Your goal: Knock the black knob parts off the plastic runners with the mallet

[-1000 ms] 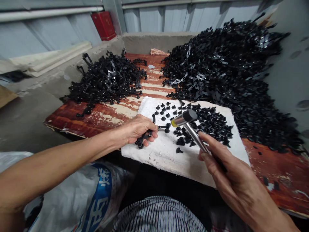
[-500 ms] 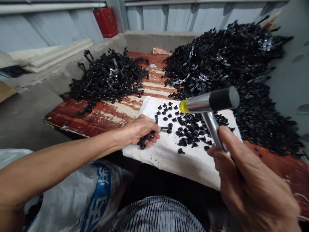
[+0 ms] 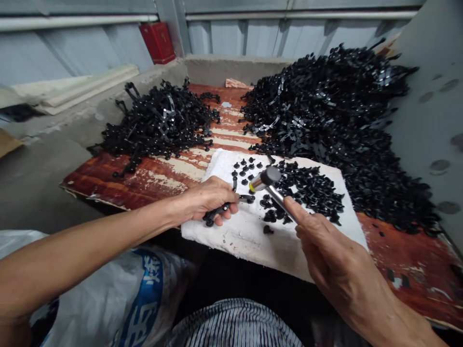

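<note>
Your left hand (image 3: 217,197) was closed around the middle of a black linked part (image 3: 217,211), over the near-left area of the white cloth (image 3: 249,246) on the table (image 3: 415,250), its slim arms sticking out past your fingers. The part looked light, with stiff bars that probably swivelled at their joints, so the middle seemed the best place to grip it, leaving the round ends free; its smooth surface might have been a little slippery. Your right hand (image 3: 323,236) was wrapped around the handle of a hammer (image 3: 278,195), which looked rigid and probably weighed most at the head, better steadied by the handle. Its yellow-tipped face was angled down toward the arm end poking out to the right; whether they touched, you could not tell. Your left forearm reached in from the left, the back of the hand upward and the fingers curled under, while your right forearm came from the lower right, index finger along the handle. Small black pieces (image 3: 311,188) lay just beyond the hammer.
</note>
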A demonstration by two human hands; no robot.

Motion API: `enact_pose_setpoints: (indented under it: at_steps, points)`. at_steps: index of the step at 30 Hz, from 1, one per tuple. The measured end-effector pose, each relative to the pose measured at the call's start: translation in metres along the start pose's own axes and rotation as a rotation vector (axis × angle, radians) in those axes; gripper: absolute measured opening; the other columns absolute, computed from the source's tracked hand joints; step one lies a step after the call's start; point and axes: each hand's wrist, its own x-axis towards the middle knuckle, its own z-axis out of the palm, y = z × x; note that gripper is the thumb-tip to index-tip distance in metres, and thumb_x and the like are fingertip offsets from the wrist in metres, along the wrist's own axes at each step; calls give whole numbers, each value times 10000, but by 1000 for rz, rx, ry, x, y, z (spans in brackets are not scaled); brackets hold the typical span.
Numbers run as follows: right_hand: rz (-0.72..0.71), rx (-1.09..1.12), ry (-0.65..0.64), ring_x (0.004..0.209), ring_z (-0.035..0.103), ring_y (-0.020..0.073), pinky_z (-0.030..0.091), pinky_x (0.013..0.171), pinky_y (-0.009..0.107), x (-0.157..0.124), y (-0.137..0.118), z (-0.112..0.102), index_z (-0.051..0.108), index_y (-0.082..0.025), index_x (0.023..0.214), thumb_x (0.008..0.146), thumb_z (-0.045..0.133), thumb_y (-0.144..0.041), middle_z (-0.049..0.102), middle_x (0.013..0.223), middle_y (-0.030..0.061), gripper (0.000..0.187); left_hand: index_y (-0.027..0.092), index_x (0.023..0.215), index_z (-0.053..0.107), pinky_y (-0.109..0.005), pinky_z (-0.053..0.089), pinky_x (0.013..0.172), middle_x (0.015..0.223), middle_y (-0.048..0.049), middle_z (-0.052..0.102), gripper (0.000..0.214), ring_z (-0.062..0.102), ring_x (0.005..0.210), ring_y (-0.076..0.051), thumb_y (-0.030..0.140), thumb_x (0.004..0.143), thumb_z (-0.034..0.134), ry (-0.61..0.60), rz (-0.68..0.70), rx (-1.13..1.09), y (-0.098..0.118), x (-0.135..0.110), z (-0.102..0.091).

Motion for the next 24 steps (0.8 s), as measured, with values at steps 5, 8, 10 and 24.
enact_pose_setpoints:
  at_steps: [5,8,10,24]
  points:
    - [186,305,148,875,698,164,581,665,250,-2,0,-4,561,-336,1329,914,506,-182,707,1063,52,446,148,690,524,-163,339,305,602,36,549,210,468,394,-49,167,898,505,-84,133,37,-3,-3,-6]
    - [567,656,259,516,565,100,449,392,177,-4,1,-7,602,-367,1264,875,609,-374,646,766,-9,389,150,673,514,-148,319,318,519,51,510,246,411,350,-33,203,913,502,-159,164,115,-3,-3,-4]
    - [759,876,260,427,446,87,366,320,174,-4,3,-6,606,-365,1244,818,664,-463,577,670,-36,441,145,670,524,-142,296,315,505,47,513,261,386,329,-24,223,918,500,-201,169,153,-2,-2,-1]
    - [853,1146,279,427,405,94,338,294,166,-8,12,-1,642,-372,1168,712,765,-465,542,629,-40,482,139,623,504,-127,215,292,520,42,511,282,364,321,-10,137,904,474,-196,144,147,6,6,5]
